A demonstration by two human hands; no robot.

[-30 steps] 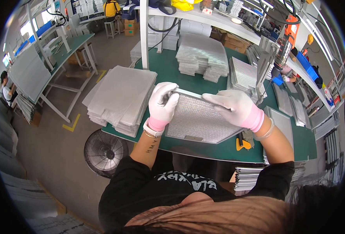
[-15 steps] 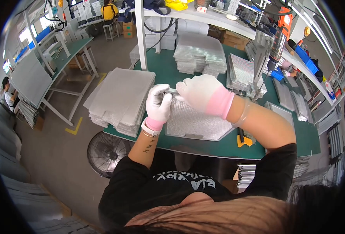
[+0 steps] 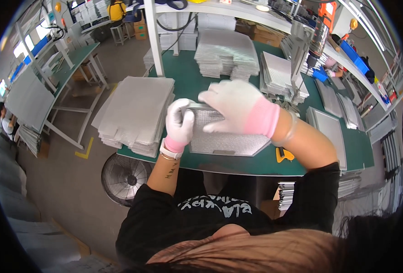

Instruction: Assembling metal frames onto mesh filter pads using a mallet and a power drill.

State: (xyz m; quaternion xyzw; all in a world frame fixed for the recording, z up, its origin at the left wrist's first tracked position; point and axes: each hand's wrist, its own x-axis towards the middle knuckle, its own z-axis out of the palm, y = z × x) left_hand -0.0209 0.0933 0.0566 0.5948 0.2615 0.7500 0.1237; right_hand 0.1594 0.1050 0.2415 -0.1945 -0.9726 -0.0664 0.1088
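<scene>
A silver mesh panel (image 3: 238, 144) with a metal rim lies flat on the green table (image 3: 201, 167) in front of me. My left hand (image 3: 179, 125), in a white glove with a pink cuff, is closed at the panel's far left corner, its fingers curled about the rim and its thumb raised. Over the panel's far part hovers my right hand (image 3: 238, 107), gloved alike, with fingers spread and nothing in them. It hides much of the panel's far right side. A yellow scraper (image 3: 283, 155) lies by the panel's right end, partly covered by my right forearm.
Left of the panel stands a stack of mesh sheets (image 3: 135, 107); another sheet stack (image 3: 228, 52) is at the back. Framed panels (image 3: 331, 136) lie on the right. An orange power screwdriver (image 3: 322, 32) hangs at upper right. A black fan (image 3: 126, 179) stands on the floor.
My right hand has spread its fingers and come away from the left hand's fingertips. The left hand stays at the panel's corner. The whole view has shifted slightly.
</scene>
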